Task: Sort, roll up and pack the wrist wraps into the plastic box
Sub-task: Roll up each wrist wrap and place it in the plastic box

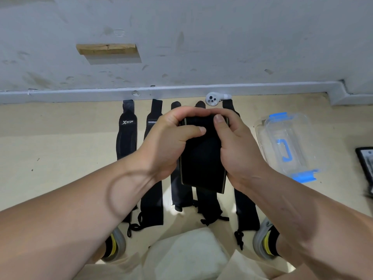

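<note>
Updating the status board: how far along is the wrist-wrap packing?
Done: sorting looks finished; the laid-out wraps lie flat in a row on the floor. In hand: one black wrap is in the grip of the left hand and right hand, its top end curled over and the rest unrolled. Left: the laid-out wraps all need rolling, and the plastic box shows no wraps inside.

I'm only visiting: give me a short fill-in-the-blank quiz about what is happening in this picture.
1. The left hand and right hand both grip one ____ wrist wrap.
2. The clear plastic box has ____ latches.
3. The leftmost wrap on the floor carries the logo ____.
Missing words: black; blue; XTEP.
</note>
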